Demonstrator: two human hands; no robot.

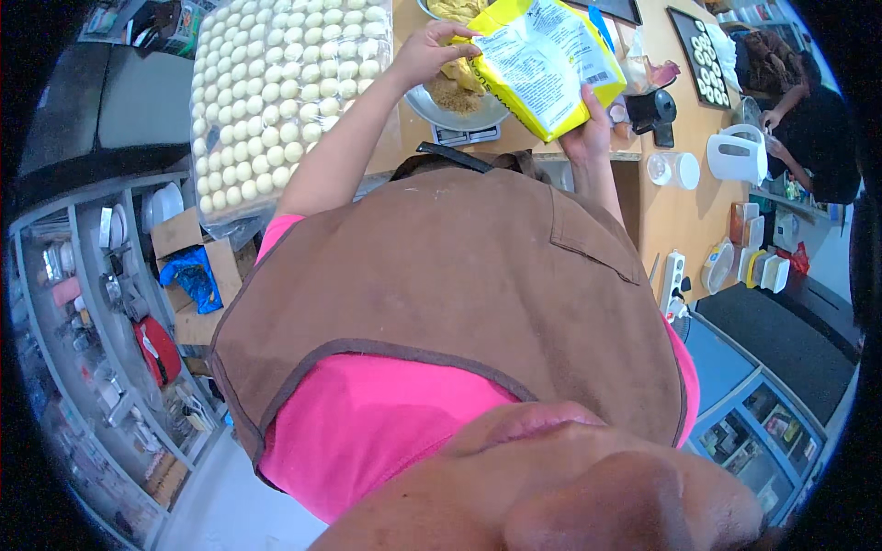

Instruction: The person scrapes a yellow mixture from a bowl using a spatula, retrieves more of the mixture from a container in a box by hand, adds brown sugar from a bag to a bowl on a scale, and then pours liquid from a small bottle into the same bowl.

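Note:
Both of my hands hold a yellow packet [537, 69] with a white printed panel, tilted above the table. My left hand [436, 53] pinches its left edge. My right hand [589, 136] grips the lower right edge, thumb on the front. Partly behind the packet is a metal bowl [425, 104] holding brown crumbly grains [457, 96] and a soft yellow mass [459, 73]. The bowl rests on what looks like a kitchen scale [467, 137]. A second bowl of yellow mixture [457, 9] stands farther back, cut off by the view's edge. The packet's mouth cannot be made out.
Rows of pale dough balls [266, 101] under clear plastic fill the table's left. At right are a clear jar [673, 170], a white jug [737, 154], a power strip [673, 275] and a dark tray [698, 55] with pale rings. Another person's hands [774, 119] work beyond.

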